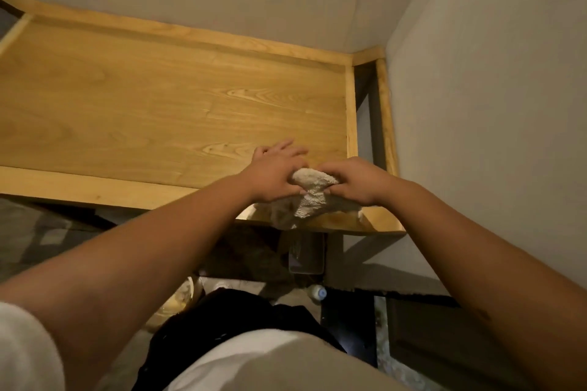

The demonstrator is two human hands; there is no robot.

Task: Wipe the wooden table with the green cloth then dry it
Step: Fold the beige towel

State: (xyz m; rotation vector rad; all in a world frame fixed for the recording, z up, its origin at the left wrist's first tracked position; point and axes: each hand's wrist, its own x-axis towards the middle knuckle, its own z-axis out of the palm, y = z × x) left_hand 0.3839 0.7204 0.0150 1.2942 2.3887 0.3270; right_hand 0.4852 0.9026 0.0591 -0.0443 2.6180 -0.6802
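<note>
At near right corner of wooden table (pixel 158 98): pale cloth (pixel 313 197) bunched, gripped by left hand (pixel 276 173) and right hand (pixel 355 182); best spread flat, pressed, drawn along grain toward far rail.

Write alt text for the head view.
Two hands hold a pale towel at the near right edge of a wooden table: the left hand and right hand both grip it. Grey walls meet behind.

Bare forearms, left hand (pixel 273 176) and right hand (pixel 357 182) uncovered, short white sleeve (pixel 22 349) at left shoulder, white shirt front (pixel 279 359), dark lower garment (pixel 228 314), possibly trousers
</note>
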